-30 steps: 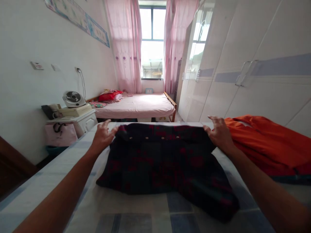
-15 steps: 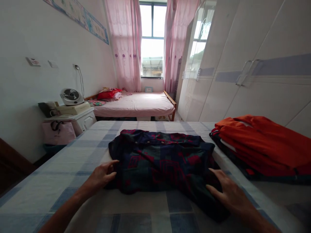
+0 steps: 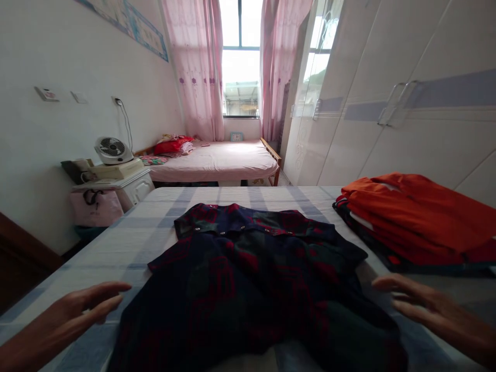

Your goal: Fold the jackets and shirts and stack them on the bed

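Note:
A dark shirt (image 3: pixel 232 279) with a navy, green and red pattern lies spread over the checked bed sheet (image 3: pixel 93 263). Several shiny snap buttons run along its far part, and its near edge reaches the bottom of the view. To the left of the shirt, my left hand (image 3: pixel 83 310) hovers with fingers stretched out, apart from the cloth. My right hand (image 3: pixel 430 307) is off the shirt's right side, its fingers spread and holding nothing.
A pile of folded clothes with an orange garment (image 3: pixel 418 217) on top sits at the right of the bed. Beyond stand a pink-covered bed (image 3: pixel 228 160), a white wardrobe (image 3: pixel 356 139) and, at left, a small fan (image 3: pixel 114 150) above a white cabinet (image 3: pixel 135 188).
The shirt has been opened out from a narrower bundle and now spreads toward me. Both hands have moved outward, away from the cloth.

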Tool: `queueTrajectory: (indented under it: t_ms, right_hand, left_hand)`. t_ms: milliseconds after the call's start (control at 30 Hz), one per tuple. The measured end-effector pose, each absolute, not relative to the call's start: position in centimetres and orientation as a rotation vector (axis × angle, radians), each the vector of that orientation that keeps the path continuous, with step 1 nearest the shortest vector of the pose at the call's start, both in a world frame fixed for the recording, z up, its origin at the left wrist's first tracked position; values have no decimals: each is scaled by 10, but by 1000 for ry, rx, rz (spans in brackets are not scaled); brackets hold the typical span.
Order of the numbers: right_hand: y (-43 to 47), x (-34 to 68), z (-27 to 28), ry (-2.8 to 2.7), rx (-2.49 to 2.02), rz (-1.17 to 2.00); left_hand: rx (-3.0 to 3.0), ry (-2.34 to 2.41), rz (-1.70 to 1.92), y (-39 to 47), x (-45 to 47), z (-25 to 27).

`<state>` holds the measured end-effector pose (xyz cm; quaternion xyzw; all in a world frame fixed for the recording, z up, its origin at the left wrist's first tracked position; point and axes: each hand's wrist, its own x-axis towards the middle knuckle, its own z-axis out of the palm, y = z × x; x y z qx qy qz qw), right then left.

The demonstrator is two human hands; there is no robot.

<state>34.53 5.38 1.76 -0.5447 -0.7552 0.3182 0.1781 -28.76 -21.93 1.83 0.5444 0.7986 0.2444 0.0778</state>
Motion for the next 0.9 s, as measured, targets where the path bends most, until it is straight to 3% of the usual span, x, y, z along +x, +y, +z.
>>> queueTrajectory:
  t_ms: [200, 500, 700, 900]
  right_hand:
    - [104, 295, 38, -2142, -1510, 505]
    - [196, 212, 6, -2373, -1456, 350]
    - [205, 193, 12, -2466, -1474, 364]
    - [163, 214, 52, -2052, -1282, 191]
  left_hand:
    - [1401, 2514, 765, -124, -285, 27]
    - [1267, 2461, 908, -3, -290, 6]
    - [1182, 2360, 997, 21, -286, 7]
    - [1248, 2127, 1309, -30, -285, 51]
